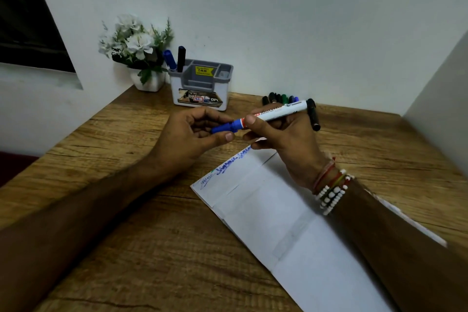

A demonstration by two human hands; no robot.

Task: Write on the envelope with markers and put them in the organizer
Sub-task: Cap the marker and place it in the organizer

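A white-bodied blue marker (278, 111) is held level above the table, between both hands. My right hand (283, 139) grips its barrel. My left hand (187, 134) pinches the blue cap (224, 128) at its left end; I cannot tell whether the cap is fully seated. Below the hands lies a long white envelope (278, 215), slanting toward the lower right, with blue writing along its upper left edge. The grey and white organizer (202, 86) stands at the back by the wall and holds a blue marker (169, 58) and a black marker (180, 58) in its left slot.
Several loose markers (281, 99), black, green and blue, lie at the back right behind my right hand, one black marker (313, 115) angled toward me. A white pot of white flowers (138, 45) stands left of the organizer. Walls bound the wooden table (126, 248) behind and right.
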